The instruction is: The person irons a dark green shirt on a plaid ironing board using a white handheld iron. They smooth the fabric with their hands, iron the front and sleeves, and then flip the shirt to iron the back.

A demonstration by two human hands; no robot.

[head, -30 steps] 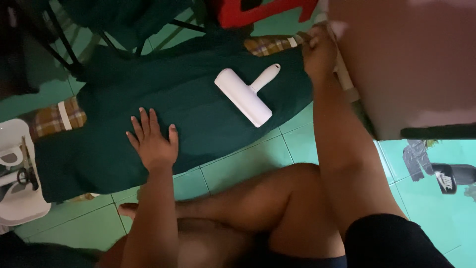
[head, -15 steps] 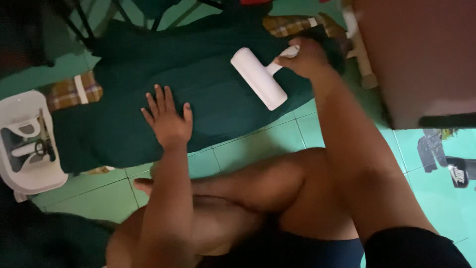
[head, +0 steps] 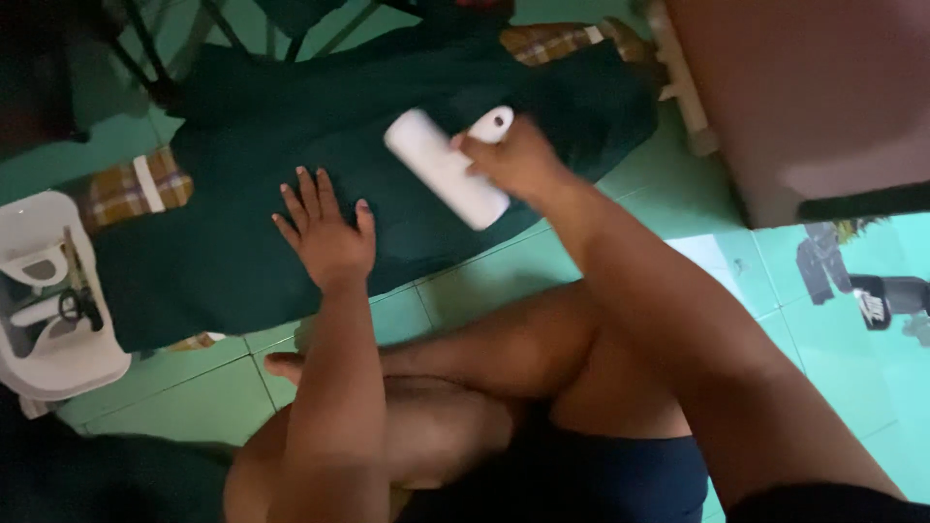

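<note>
**White roller on the dark green cloth**

White and smooth, the plastic lint roller (head: pixel 448 167) is shaped like a short tube with a round-ended handle. Its long side runs slantwise, from the far left down toward the near right. The handle sticks out sideways from the tube and points up and to the right. The roller sits over the middle of the dark green cloth (head: pixel 232 261).

The right hand (head: pixel 515 160) is closed around the handle. The left hand (head: pixel 327 232) lies flat on the cloth, fingers spread, holding nothing.

The cloth is soft and spread out on pale green floor tiles (head: pixel 465 291). Bits of brown checked fabric (head: pixel 121 192) peek out at its edges. A white plastic tray (head: pixel 58 363) with small tools sits at the left, touching the cloth's edge.

A moment ago the roller lay on the cloth with the right hand just reaching its handle. Now the hand has a full hold. The left hand has stayed flat on the cloth.
</note>
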